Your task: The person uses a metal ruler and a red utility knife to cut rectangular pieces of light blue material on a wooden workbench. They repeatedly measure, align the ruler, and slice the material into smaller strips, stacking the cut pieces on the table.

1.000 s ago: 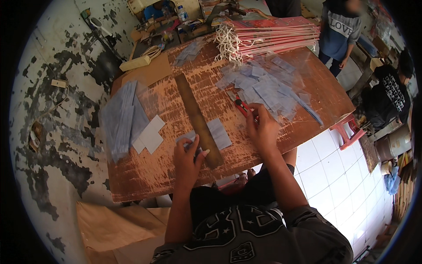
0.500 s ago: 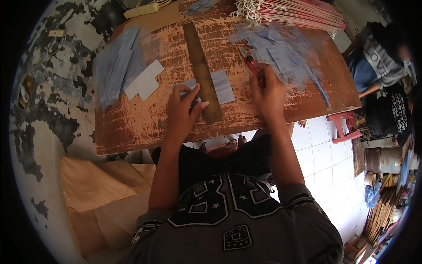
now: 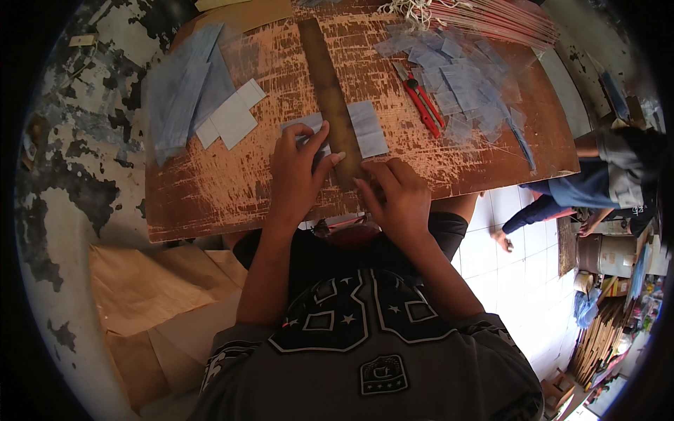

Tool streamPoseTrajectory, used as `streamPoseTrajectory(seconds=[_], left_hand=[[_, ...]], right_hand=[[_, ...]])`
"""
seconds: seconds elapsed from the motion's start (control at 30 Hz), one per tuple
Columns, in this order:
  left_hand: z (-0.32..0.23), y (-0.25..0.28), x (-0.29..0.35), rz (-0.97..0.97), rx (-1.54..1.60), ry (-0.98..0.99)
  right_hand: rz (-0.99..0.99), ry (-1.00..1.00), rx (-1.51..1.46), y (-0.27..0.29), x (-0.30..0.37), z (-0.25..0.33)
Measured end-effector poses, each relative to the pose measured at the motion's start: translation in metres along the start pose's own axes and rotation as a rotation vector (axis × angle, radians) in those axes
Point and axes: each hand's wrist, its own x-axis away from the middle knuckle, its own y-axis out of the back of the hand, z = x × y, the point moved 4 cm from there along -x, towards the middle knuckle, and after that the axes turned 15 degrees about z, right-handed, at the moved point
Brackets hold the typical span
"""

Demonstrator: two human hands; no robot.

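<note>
A long, dark brownish ruler [image 3: 328, 77] lies across a small bluish clear plastic sheet [image 3: 368, 128], which shows on both sides of it. My left hand [image 3: 298, 168] holds the ruler down, its thumb and index fingertip pressed on it; its other fingers lie over the sheet's left part. At the ruler's near right edge is my right hand [image 3: 401, 193], fingers bent and thumb and fingertips against that edge. A red cutter knife [image 3: 423, 105] lies on the table to the right, out of my hands, its blade end pointing away.
A worn brown table [image 3: 232, 189] bears long bluish plastic strips [image 3: 189, 98] and white rectangular pieces [image 3: 235, 119] at left. Cut plastic pieces [image 3: 456, 84] pile up at right, below a bundle of red sticks with white string [image 3: 484, 24]. Another person [image 3: 590, 186] is at the right.
My right hand has let go of the cutter knife, leaving it on the table, and has moved left and nearer to the ruler. The person at the right has shifted and reaches toward the floor.
</note>
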Motion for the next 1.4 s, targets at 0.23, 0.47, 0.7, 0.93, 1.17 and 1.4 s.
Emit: streamPoseTrajectory(seconds=[0.23,0.47,0.7,0.93,1.17,1.4], left_hand=[[0.0014,-0.0012,0.001,0.032,0.076,0.051],[-0.0029,0.002,0.0007,0.017,0.059,0.06],[-0.0012,0.0009,0.0005,0.073,0.154,0.127],[0.0,0.0012,0.0015,0.105,0.021,0.113],[-0.0011,0.0002,0.0017,0.119,0.029,0.127],[-0.0016,0.0013,0.0022,0.114,0.019,0.118]], right_hand=[[-0.016,0.022,0.063,-0.0006,0.0003,0.0003],[0.016,-0.015,0.033,-0.0009,0.0015,-0.0017],[-0.028,0.025,0.019,0.001,0.001,-0.0031],[0.006,-0.005,-0.009,0.0007,0.0011,-0.0035],[-0.023,0.023,0.02,0.0017,0.0006,-0.0037],[-0.009,0.013,0.007,0.0007,0.0005,-0.0051]])
